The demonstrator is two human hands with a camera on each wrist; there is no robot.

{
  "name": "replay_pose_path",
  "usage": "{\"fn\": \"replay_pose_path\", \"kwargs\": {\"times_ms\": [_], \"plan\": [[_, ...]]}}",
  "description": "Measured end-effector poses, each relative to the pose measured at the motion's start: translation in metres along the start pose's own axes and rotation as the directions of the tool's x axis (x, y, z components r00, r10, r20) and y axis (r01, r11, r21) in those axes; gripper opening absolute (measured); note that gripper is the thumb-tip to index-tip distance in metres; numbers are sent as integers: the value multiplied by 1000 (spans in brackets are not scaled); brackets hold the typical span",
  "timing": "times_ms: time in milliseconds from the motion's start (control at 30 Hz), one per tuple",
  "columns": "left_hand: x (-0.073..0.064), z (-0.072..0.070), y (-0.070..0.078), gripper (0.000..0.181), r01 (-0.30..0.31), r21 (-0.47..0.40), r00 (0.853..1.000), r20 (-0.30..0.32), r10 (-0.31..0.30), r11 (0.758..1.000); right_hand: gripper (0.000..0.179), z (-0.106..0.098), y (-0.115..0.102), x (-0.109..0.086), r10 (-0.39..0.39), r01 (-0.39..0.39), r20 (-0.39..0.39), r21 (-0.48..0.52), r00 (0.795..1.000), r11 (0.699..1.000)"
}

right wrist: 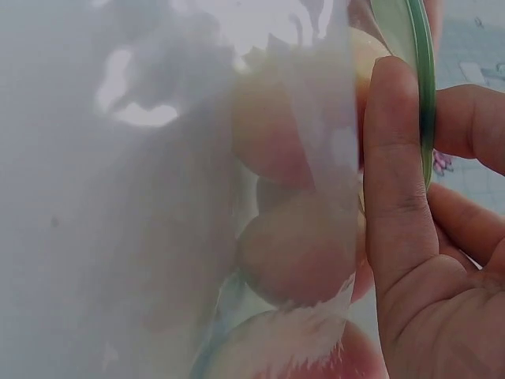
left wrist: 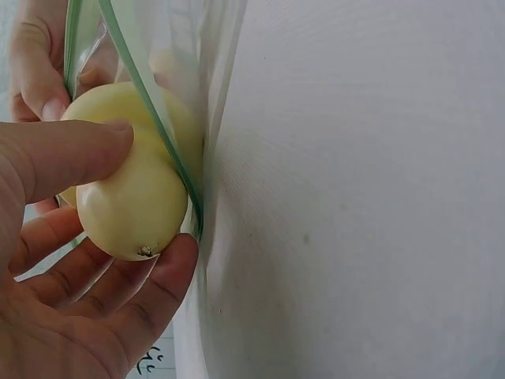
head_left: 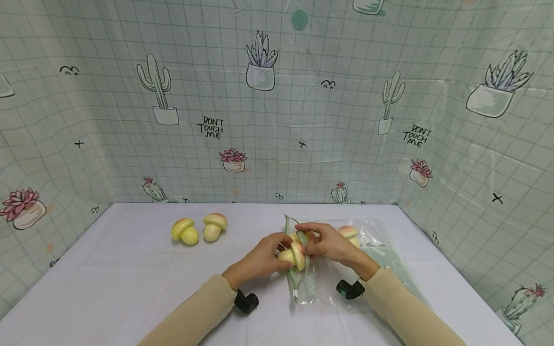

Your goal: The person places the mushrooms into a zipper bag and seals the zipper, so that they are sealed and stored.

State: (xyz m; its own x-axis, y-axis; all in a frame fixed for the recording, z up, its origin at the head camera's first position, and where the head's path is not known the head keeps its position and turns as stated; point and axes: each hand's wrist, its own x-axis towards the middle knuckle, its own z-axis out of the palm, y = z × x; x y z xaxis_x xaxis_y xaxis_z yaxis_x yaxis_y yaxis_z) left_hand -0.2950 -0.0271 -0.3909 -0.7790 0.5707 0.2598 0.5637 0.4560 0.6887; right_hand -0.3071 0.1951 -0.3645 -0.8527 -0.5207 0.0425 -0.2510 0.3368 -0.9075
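reference for clock directions: held piece at dial centre, 12 o'clock toward the backdrop, head view.

backdrop [head_left: 277,129]: grid-patterned cloth with printed cacti and lettering; stands at 12 o'clock and on both sides of the table.

table [head_left: 130,293]: covered in white; carries all loose items.

bag [head_left: 331,288]: clear film with a green-edged mouth; lies on the table, mouth toward 9 o'clock, body extending toward 3 o'clock. the two mouth edges are spread apart.

sleeves [head_left: 199,307]: beige, one per arm, entering from 7 o'clock and 4 o'clock.

left hand [head_left: 269,255]: at 9 o'clock; grips the held piece, thumb on one side, fingers curled about the other.

right hand [head_left: 331,246]: between 2 and 3 o'clock; pinches the bag at its green mouth edge.

held piece [head_left: 286,258]: mushroom-shaped, pale yellow with a pink tinge; located in the bag mouth, partly behind the film, rounded end protruding toward 9 o'clock.

bagged piece [head_left: 348,232]: same form, inside the bag at 2 o'clock. further rounded shapes show through the film in the right wrist view; their count cannot be told.

loose pieces [head_left: 215,227]: two, side by side on the table, between 9 and 10 o'clock, well apart from the bag.

wrist cameras [head_left: 349,289]: black, one below each wrist, between 7 and 8 o'clock and at 4 o'clock.

slider [head_left: 295,293]: white, on the bag mouth at 6 o'clock.
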Motion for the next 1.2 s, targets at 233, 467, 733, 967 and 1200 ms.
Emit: {"fn": "replay_pose_path", "kwargs": {"times_ms": [233, 467, 733, 967, 1200], "plan": [[2, 2, 1, 46, 17, -5, 1000, 4, -17, 1000, 63, 0, -1, -1, 16, -16, -8, 1, 1000, 1000], [4, 4, 2, 46, 16, -16, 1000, 17, -15, 1000, 63, -1, -2, -2, 16, -16, -12, 4, 1000, 1000], [5, 4, 3, 49, 10, -10, 1000, 23, -10, 1000, 63, 0, -2, -2, 12, -11, -14, 16, 1000, 1000], [1, -1, 0, 52, 44, -74, 999, 16, -43, 996, 65, 0, -2, -1, 9, -9, -2, 19, 1000, 1000], [-1, -4, -5, 32, 54, -94, 998, 12, -53, 994, 64, -1, -2, -1, 7, -7, -3, 13, 1000, 1000]]}}
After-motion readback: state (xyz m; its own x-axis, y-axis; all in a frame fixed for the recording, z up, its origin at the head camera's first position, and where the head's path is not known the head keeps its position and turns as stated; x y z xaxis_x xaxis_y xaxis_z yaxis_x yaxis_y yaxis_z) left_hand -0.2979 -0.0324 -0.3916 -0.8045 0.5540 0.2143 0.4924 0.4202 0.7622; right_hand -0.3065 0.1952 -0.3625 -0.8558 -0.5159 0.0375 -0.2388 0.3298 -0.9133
